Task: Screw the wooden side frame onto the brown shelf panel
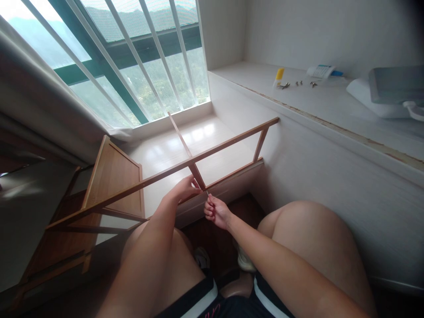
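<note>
A long wooden frame with short crosspieces stretches across my lap from lower left to upper right. My left hand curls its fingers and thumb round the lower end of the middle crosspiece, by the frame's lower rail. Just below that joint, my right hand is closed in a pinch on a thin metal rod, perhaps a hex key. The rod's tip points up at the underside of the joint; whether it sits in a screw is too small to tell.
On the white ledge at right lie a yellow-capped bottle, several small screws, a white-and-blue tube and a grey-lidded box. A wooden panel stands at left by the curtain. Ahead is a barred window.
</note>
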Demonstrator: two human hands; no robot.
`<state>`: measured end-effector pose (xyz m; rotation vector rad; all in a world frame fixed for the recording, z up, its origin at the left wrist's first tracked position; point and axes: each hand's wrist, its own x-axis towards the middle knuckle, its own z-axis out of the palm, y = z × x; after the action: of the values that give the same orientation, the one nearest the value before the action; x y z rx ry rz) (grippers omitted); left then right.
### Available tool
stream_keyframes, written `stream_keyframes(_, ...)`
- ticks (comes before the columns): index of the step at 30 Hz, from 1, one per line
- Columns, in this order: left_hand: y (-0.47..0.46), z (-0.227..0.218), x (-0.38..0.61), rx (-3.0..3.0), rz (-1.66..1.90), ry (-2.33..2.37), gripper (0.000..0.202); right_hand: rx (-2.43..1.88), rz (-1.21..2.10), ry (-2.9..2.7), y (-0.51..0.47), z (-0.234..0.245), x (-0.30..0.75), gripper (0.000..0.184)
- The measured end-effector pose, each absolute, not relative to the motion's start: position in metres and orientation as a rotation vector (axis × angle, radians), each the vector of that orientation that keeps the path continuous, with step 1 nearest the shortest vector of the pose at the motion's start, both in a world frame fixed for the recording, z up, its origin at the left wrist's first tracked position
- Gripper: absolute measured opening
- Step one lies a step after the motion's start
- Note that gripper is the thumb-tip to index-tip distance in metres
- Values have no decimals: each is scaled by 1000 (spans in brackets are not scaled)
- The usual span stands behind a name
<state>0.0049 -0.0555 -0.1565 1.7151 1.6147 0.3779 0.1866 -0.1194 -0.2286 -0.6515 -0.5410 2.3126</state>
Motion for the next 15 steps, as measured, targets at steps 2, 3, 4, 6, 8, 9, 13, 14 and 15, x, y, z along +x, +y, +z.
stream_keyframes(2, -55, -157, 4, 1717, 365, 1605, 43, -636, 2287, -530, -122, -229, 185, 44)
stream_keyframes(3, -55, -158, 4, 1720, 358, 1600, 44, -631, 2275, -529, -123, -230, 184, 44)
stream_keyframes(4, -55, -158, 4, 1724, 352, 1594, 44, -630, 2267, -536, -125, -231, 184, 44)
stream_keyframes(6, -54, -159, 3, 1733, 337, 1578, 43, -675, 2237, -594, -129, -234, 182, 46)
stream_keyframes(8, -54, -160, 2, 1744, 330, 1561, 42, -750, 2192, -672, -132, -237, 180, 47)
stream_keyframes(9, -53, -160, 2, 1752, 328, 1554, 42, -787, 2164, -704, -133, -239, 179, 48)
stream_keyframes(13, -52, -162, 1, 1768, 321, 1556, 42, -900, 2033, -784, -130, -242, 176, 47)
stream_keyframes(14, -52, -162, 1, 1765, 316, 1559, 41, -931, 1997, -812, -127, -242, 176, 47)
stream_keyframes(15, -52, -163, 0, 1762, 310, 1559, 41, -962, 1965, -846, -124, -242, 176, 46)
